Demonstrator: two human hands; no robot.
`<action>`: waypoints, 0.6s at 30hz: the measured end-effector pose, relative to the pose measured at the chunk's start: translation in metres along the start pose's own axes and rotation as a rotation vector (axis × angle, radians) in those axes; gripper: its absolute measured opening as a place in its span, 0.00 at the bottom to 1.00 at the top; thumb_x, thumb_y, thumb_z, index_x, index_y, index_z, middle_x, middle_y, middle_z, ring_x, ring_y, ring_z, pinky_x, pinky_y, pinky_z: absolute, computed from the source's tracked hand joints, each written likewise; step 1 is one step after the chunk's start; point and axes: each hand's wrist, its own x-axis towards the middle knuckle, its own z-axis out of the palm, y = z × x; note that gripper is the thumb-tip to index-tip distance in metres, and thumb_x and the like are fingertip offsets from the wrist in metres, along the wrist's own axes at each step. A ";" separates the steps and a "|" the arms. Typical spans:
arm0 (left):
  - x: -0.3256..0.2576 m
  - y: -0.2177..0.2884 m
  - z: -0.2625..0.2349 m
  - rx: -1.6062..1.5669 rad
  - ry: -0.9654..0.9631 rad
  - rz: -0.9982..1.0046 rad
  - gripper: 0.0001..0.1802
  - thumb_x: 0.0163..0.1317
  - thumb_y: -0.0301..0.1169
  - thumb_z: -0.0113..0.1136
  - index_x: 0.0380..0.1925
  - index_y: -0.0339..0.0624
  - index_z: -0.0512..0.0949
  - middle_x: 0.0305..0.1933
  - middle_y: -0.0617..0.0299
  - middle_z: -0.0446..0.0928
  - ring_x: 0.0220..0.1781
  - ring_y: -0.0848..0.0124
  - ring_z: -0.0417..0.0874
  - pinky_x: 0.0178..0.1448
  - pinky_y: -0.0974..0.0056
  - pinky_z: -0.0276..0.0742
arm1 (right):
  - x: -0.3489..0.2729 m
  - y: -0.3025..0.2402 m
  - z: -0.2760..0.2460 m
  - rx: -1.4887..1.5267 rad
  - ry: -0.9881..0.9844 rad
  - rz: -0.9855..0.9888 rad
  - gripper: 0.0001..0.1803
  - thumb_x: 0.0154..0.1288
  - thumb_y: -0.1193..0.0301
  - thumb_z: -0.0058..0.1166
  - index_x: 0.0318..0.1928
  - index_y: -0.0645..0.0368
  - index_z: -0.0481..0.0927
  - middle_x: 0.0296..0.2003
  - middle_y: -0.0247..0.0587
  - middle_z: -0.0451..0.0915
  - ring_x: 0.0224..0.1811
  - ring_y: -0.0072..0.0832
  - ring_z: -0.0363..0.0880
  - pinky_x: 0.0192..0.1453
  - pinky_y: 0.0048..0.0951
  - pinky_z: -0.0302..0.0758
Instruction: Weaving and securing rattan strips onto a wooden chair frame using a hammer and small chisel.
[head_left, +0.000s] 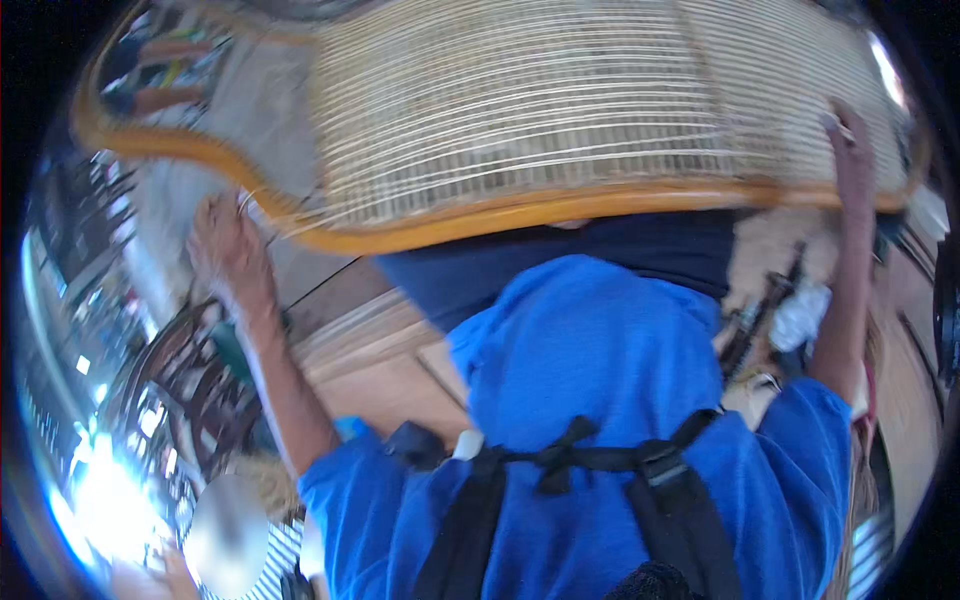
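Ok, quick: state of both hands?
Left hand: curled beside the wooden frame; too blurred to tell if it holds anything.
Right hand: over the woven strands, fingers bent; grip can't be told.

The woven panel [520, 110] is cut off above, and the right hand [851, 142] looks blurred.

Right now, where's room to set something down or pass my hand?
Perhaps the bare brown surface between left forearm and blue shirt; a hand might pass between the frame's left curve and woven strands. Crowded: beside the right forearm, with white plastic and dark objects.
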 end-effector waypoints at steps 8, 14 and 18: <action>-0.022 0.097 -0.051 -0.179 0.005 -0.041 0.16 0.57 0.23 0.56 0.47 0.39 0.77 0.51 0.52 0.76 0.55 0.54 0.75 0.59 0.54 0.70 | -0.055 -0.055 0.017 -0.128 -0.402 -0.120 0.11 0.59 0.75 0.57 0.44 0.60 0.79 0.41 0.41 0.78 0.46 0.35 0.76 0.51 0.30 0.72; -0.085 0.101 -0.027 -0.644 -0.289 -0.147 0.16 0.58 0.21 0.53 0.47 0.39 0.77 0.49 0.50 0.77 0.55 0.53 0.76 0.59 0.56 0.70 | -0.045 -0.030 0.049 -0.285 -0.466 -0.382 0.09 0.54 0.75 0.57 0.38 0.61 0.78 0.39 0.45 0.77 0.44 0.44 0.74 0.52 0.39 0.71; -0.103 0.068 0.037 -0.635 -0.179 -0.297 0.20 0.58 0.22 0.49 0.53 0.41 0.74 0.58 0.52 0.71 0.57 0.52 0.72 0.61 0.55 0.68 | -0.046 -0.034 0.033 -0.485 -0.508 -0.340 0.10 0.59 0.73 0.53 0.42 0.60 0.79 0.39 0.46 0.79 0.45 0.45 0.74 0.55 0.42 0.69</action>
